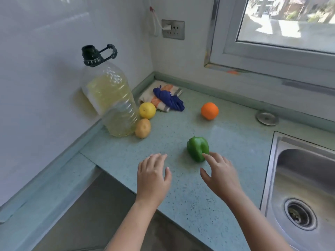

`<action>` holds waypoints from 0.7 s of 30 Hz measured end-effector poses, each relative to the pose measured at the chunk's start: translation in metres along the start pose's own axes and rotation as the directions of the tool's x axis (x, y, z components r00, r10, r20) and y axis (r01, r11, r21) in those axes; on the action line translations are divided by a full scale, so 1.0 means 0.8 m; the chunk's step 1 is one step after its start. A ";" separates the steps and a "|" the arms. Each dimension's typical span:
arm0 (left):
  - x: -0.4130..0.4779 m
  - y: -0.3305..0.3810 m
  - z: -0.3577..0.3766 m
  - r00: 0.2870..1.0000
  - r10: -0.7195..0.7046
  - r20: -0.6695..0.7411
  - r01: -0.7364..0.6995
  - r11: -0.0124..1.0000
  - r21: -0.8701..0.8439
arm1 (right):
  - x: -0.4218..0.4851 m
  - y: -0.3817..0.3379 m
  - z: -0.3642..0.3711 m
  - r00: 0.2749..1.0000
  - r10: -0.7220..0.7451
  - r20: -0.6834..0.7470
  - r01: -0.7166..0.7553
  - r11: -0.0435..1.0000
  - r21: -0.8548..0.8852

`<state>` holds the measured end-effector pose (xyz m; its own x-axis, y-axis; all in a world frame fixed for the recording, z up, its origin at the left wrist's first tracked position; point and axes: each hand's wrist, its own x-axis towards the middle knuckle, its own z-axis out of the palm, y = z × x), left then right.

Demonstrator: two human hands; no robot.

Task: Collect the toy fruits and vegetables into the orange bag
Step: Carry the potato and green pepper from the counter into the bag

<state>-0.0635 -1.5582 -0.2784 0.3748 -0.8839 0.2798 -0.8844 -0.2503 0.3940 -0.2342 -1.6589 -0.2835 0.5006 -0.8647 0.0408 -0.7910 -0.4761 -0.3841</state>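
A green toy pepper [197, 148] lies on the pale green counter [208, 187]. My right hand [220, 175] hovers just in front of it, fingers spread, with the index fingertip at its near side. My left hand [153, 175] is open over the counter to the left, holding nothing. A toy orange [209, 111] sits further back. A yellow toy lemon [147, 110] and a tan toy potato [143, 128] rest beside the oil bottle. A folded orange-striped cloth bag [159, 95] lies in the corner under a blue fabric item [169, 99].
A large oil bottle [110, 98] stands at the left wall. A steel sink [304, 194] takes up the right side, with a round metal cap [267, 118] behind it. A wall socket [173, 29] and a window are at the back. The counter steps down at the front left.
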 end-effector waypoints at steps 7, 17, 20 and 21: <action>0.074 -0.068 0.027 0.997 -0.066 0.029 0.066 0.998 -0.017 | 0.060 -0.020 0.025 0.993 0.121 0.016 -0.121 0.993 0.006; 0.166 -0.138 0.066 0.997 -0.071 0.032 0.072 0.996 -0.052 | 0.128 -0.034 0.057 0.950 0.295 0.101 -0.294 0.956 -0.020; 0.185 -0.153 0.075 0.997 -0.056 0.053 0.058 0.998 -0.040 | 0.143 -0.039 0.066 0.944 0.313 0.102 -0.314 0.949 -0.001; 0.190 -0.157 0.078 0.997 -0.048 0.059 0.050 0.998 -0.037 | 0.147 -0.041 0.069 0.942 0.318 0.111 -0.320 0.947 0.003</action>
<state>0.0872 -1.6855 -0.3400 0.4000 -0.8924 0.2087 -0.8534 -0.2797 0.4398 -0.1302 -1.7359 -0.3172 0.2589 -0.9477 -0.1864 -0.9088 -0.1736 -0.3793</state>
